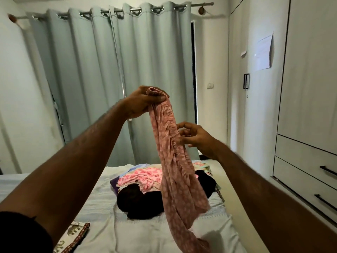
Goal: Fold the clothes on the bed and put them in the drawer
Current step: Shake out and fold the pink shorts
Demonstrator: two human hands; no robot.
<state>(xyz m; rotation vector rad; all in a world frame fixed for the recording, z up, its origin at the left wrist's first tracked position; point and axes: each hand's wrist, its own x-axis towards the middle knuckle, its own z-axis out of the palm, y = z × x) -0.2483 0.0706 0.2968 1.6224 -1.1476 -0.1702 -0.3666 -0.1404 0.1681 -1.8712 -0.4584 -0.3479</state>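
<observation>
My left hand (pixel 141 103) is raised and grips the top end of a long pink patterned garment (pixel 175 170), which hangs down over the bed (pixel 145 234). My right hand (pixel 196 136) is beside the cloth halfway down, its loosely curled fingertips touching the garment's edge. On the bed behind lies a pile of clothes: a pink checked piece (pixel 142 177) on top, dark garments (pixel 142 201) under and around it. The wardrobe at the right has two drawers (pixel 306 181) with black handles, both closed.
Grey curtains (pixel 109 70) cover the far wall. A tall white wardrobe (pixel 310 70) with a paper stuck on its door stands close along the bed's right side. An elephant-print cloth (pixel 73 238) lies at the bed's near left.
</observation>
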